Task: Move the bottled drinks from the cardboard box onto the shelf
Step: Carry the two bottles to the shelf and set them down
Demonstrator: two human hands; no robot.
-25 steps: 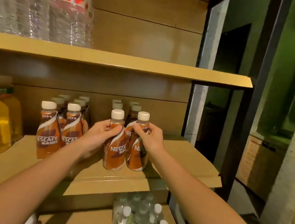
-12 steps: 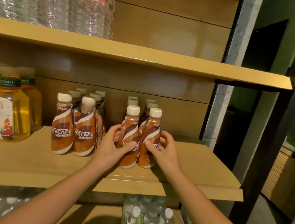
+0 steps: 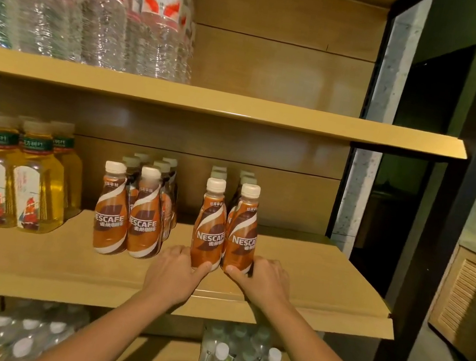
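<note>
Two Nescafé bottles (image 3: 225, 229) stand upright, touching, near the middle shelf's (image 3: 322, 290) front edge — left hand (image 3: 174, 274) and right hand (image 3: 266, 281) grip their bases, thumbs pressed in front.

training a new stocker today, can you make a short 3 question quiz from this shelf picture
1. True or false: the two front coffee bottles between the hands stand upright on the middle shelf.
2. Which drinks sit left of the coffee bottles on that shelf? A) clear water B) yellow tea bottles C) cans
3. Where does the left hand touch its bottle: cap, label or base?

Key: 1 true; 2 B; 3 base. The right hand does likewise.
</note>
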